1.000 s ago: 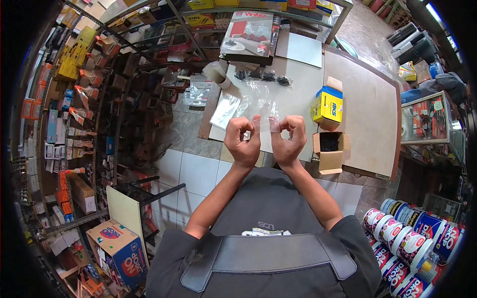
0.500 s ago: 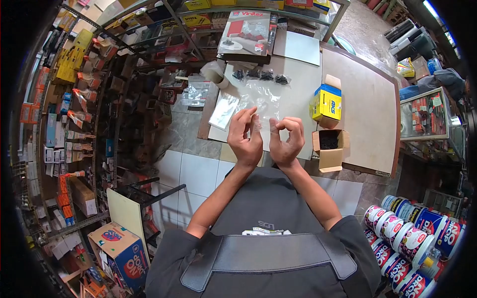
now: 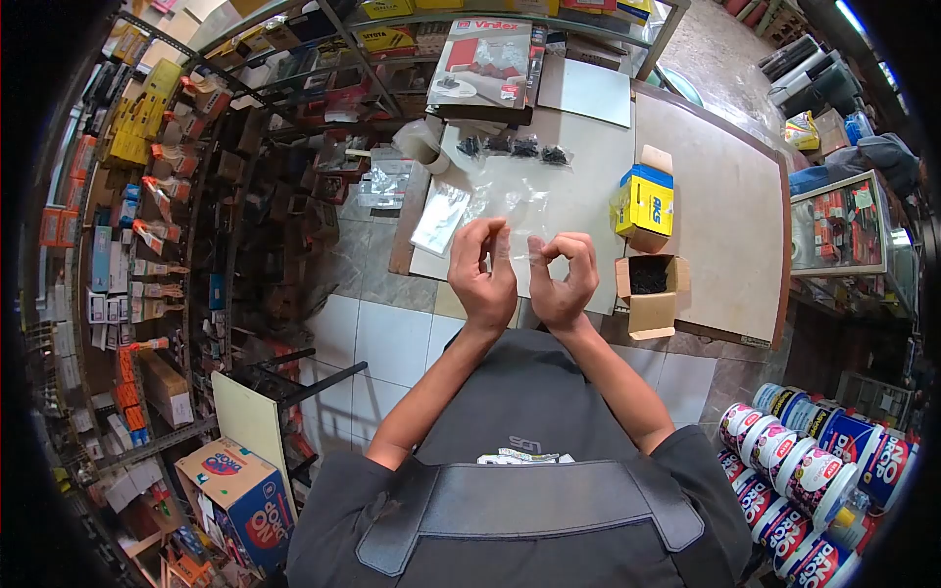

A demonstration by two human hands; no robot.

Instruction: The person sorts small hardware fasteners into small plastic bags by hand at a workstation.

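Observation:
Over the table's near edge, my left hand (image 3: 483, 279) and my right hand (image 3: 566, 282) face each other, thumbs and fingers pinched. A small clear plastic bag (image 3: 520, 245) stretches between the fingertips, its outline hard to see. Beyond it lie other clear bags (image 3: 524, 203) on the tabletop. A stack of flat plastic bags (image 3: 442, 218) is to the left of my left hand. To the right of my right hand, an open carton (image 3: 648, 284) holds small black pieces, and a yellow and blue box (image 3: 647, 208) stands behind it with its flap up.
Several small bags filled with black pieces (image 3: 524, 147) lie in a row across the table (image 3: 716, 206). Behind them is a Vinilex box (image 3: 482, 64). A roll of clear plastic (image 3: 421, 145) stands at the left. Stocked shelves (image 3: 147, 245) and paint pails (image 3: 818, 475) flank me.
My fingertips have come slightly closer together, and the fingers of my left hand have curled in more. The items on the table have stayed where they were.

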